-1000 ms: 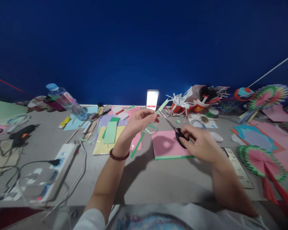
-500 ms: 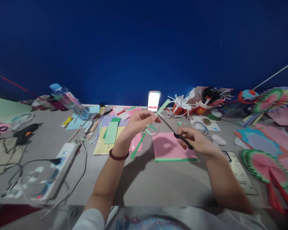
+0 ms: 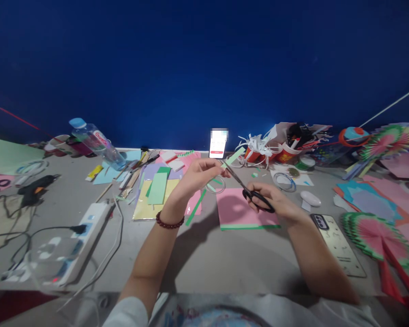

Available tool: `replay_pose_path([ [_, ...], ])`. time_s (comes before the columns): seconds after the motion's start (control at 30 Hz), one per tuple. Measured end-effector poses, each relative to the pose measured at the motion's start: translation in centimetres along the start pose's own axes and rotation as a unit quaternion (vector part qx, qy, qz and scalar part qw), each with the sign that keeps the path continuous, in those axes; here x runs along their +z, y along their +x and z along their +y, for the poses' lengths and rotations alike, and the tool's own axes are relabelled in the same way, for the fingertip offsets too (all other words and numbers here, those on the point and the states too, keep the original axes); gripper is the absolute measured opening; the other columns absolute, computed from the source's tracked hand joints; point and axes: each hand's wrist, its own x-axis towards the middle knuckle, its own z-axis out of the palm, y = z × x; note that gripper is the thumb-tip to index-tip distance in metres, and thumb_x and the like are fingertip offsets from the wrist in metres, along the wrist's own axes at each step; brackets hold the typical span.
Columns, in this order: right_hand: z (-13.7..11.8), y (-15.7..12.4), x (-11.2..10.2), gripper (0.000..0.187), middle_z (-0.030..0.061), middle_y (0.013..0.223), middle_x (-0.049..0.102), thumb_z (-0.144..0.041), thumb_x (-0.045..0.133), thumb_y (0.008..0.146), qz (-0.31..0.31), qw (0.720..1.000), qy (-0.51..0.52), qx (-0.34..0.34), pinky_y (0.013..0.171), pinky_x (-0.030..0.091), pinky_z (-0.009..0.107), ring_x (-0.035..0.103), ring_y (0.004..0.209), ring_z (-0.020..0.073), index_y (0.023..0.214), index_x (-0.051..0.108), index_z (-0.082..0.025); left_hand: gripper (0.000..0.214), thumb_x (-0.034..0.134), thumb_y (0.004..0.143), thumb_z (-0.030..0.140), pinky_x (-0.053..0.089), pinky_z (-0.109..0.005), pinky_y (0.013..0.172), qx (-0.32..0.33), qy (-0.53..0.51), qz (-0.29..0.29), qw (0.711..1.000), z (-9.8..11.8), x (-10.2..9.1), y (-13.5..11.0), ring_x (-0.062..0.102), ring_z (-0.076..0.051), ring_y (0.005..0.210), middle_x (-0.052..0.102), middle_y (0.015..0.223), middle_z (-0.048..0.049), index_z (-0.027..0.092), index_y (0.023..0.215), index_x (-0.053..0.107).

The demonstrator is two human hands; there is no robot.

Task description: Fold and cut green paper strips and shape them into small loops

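Between thumb and fingers, my left hand (image 3: 206,173) pinches a light green paper strip (image 3: 236,156), which sticks out up and to the right. My right hand (image 3: 266,196) has its fingers in the loops of black-handled scissors (image 3: 248,194). The scissor blades point up and left, reaching the strip close to my left fingertips; whether they cut into it cannot be made out. Under the hands lies a pink sheet (image 3: 236,211) with green strips along its near edge. A pale cable coil (image 3: 216,185) and a dark green strip (image 3: 195,208) lie below my left hand.
A lit phone (image 3: 218,143) leans against the blue wall. To the left are a water bottle (image 3: 98,141), a power strip (image 3: 85,240) with cables and a glue gun (image 3: 37,190). To the right are a second phone (image 3: 341,247), a white mouse (image 3: 310,199) and paper fans (image 3: 380,240).
The scissors' handles have spread apart in my right hand and the blades have opened. The green strip has tilted lower to the right, while my left hand keeps its pinch.
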Motion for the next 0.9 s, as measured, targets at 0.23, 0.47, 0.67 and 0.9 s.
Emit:
replay_pose_path([
  [0.23,-0.06,0.16,0.22,0.046,-0.004,0.059,0.045,-0.064,0.064,0.074,0.007,1.0,-0.003,-0.001,0.053,0.036,0.025,0.042,0.055,0.011,0.074,0.05,-0.02,0.015,0.058,0.077,0.025,0.053,-0.03,0.076,-0.011,0.024,0.004,1.0,0.12,0.51,0.0,0.067,-0.016,0.079,0.073,0.078,-0.0043,0.019,0.068,0.068],
  [0.47,0.22,0.24,0.34,0.038,-0.0046,0.059,0.044,-0.055,0.065,0.079,0.022,1.0,-0.008,0.002,0.053,0.037,0.024,0.04,0.054,0.01,0.074,0.05,-0.02,0.016,0.061,0.079,0.028,0.052,-0.027,0.067,-0.018,0.026,-0.012,0.999,-0.08,0.74,0.0,0.066,-0.015,0.075,0.073,0.078,-0.0057,0.019,0.069,0.07],
  [0.67,-0.15,0.21,0.64,0.038,-0.0046,0.059,0.044,-0.055,0.065,0.077,0.035,0.999,-0.016,0.013,0.051,0.038,0.024,0.039,0.053,0.0095,0.073,0.049,-0.021,0.017,0.061,0.079,0.03,0.053,-0.028,0.072,-0.017,0.043,-0.01,0.999,-0.21,0.75,0.07,0.066,-0.015,0.076,0.073,0.077,-0.0057,0.018,0.069,0.069],
  [0.9,-0.51,0.43,1.03,0.04,-0.0041,0.059,0.045,-0.056,0.068,0.073,0.04,0.999,-0.003,0.008,0.052,0.039,0.025,0.043,0.055,0.0101,0.07,0.048,-0.021,0.016,0.06,0.081,0.026,0.051,-0.027,0.074,-0.008,0.025,-0.024,0.999,-0.81,0.4,0.25,0.067,-0.014,0.077,0.073,0.079,-0.0052,0.018,0.07,0.069],
])
